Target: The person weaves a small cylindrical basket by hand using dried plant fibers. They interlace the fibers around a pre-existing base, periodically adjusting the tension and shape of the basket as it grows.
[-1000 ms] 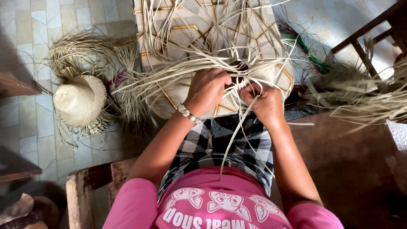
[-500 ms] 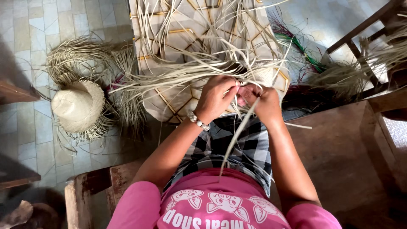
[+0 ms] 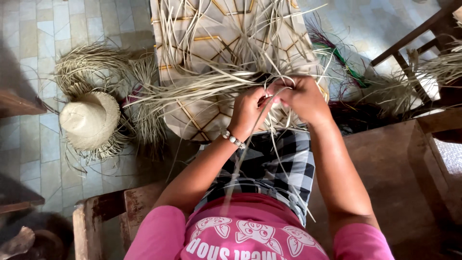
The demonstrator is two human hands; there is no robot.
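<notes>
Left hand [image 3: 248,110] and right hand [image 3: 302,98], fingers pinched together on pale straw strands [image 3: 211,86] above the lap, over a patterned cushion [image 3: 202,29]; exact strand apparently hidden. Unfinished straw hat [image 3: 90,120] on floor.

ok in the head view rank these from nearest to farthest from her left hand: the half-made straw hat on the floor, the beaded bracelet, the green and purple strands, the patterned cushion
1. beaded bracelet: on the wrist of the left hand itself.
2. patterned cushion: directly under and beyond the hand.
3. green and purple strands: on the floor on the right, past the right hand.
4. half-made straw hat: on the tiled floor, far left.
</notes>
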